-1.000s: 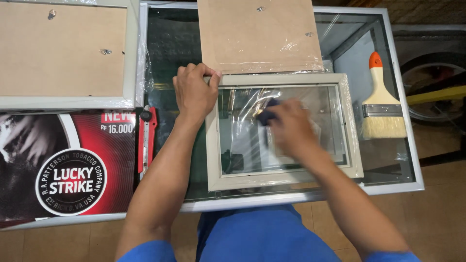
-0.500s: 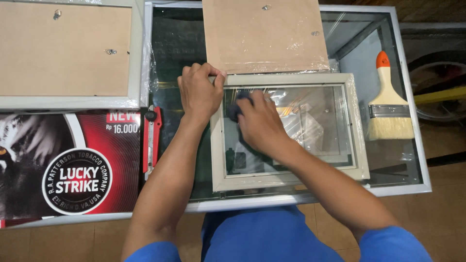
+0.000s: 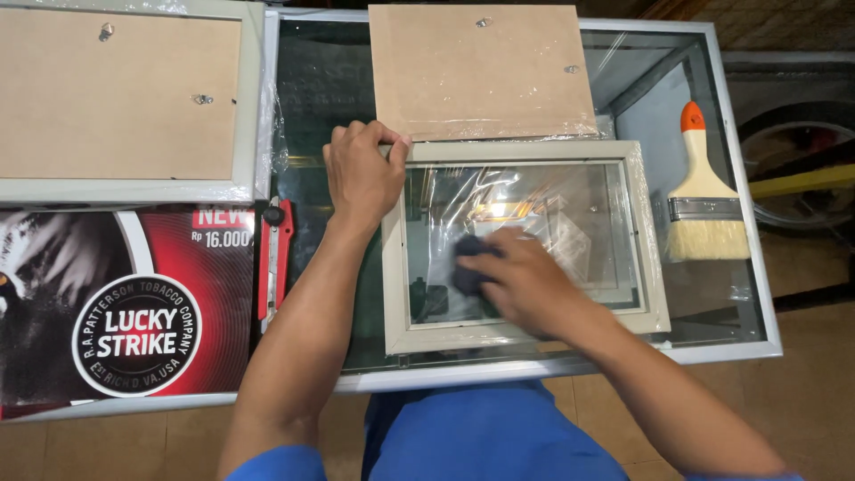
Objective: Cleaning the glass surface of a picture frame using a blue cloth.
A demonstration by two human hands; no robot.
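A pale grey picture frame [image 3: 525, 150] with a glass pane lies face up on the glass-topped counter [image 3: 766, 312]. My left hand [image 3: 361, 174] grips the frame's top left corner and holds it down. My right hand [image 3: 525, 285] presses a dark cloth [image 3: 468, 272] against the lower left part of the glass. Clear plastic wrap shines around the frame's edges.
A brown backing board [image 3: 481, 67] lies just beyond the frame. A larger frame [image 3: 125, 98] lies back-side up at the far left, above a red and black poster [image 3: 134, 303]. A red utility knife [image 3: 274, 258] sits left of my arm. An orange-handled paintbrush [image 3: 704, 196] rests at the right.
My right hand swept the cloth from the pane's middle to its upper left, then down to the lower left. My left hand has stayed on the corner.
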